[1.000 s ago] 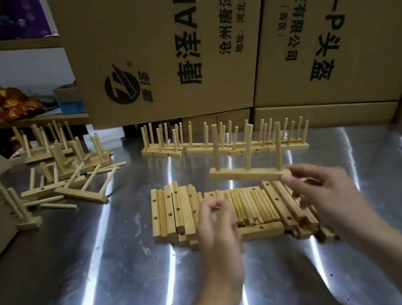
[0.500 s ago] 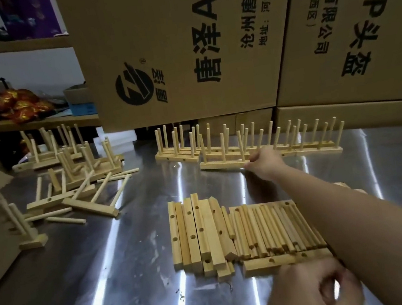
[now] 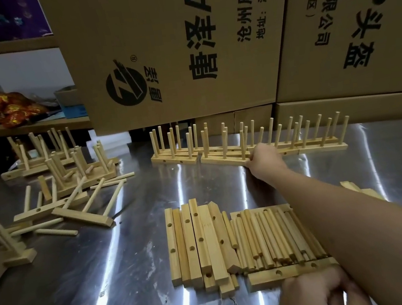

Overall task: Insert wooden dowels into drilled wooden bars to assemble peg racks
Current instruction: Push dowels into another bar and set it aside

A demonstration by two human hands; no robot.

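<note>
My right hand [image 3: 263,157] reaches to the back of the steel table and grips the right end of a finished peg rack [image 3: 223,159], which stands in front of a row of finished racks [image 3: 316,146]. In front of me lies a pile of drilled wooden bars [image 3: 196,242] with loose dowels [image 3: 264,236] beside them. My left hand [image 3: 323,292] sits at the bottom edge, fingers curled against the near bar [image 3: 277,275] of the pile. Whether it holds anything is hidden.
More racks [image 3: 69,169], some tipped over, and loose dowels [image 3: 52,232] are scattered at the left. One rack [image 3: 10,244] stands on end near a cardboard flap. Large cardboard boxes [image 3: 181,47] wall off the back. A shelf [image 3: 25,126] holds red-gold packets.
My right hand carried the finished rack from above the pile to the back row and set it down. My left hand drew back from the pile to the bottom edge.
</note>
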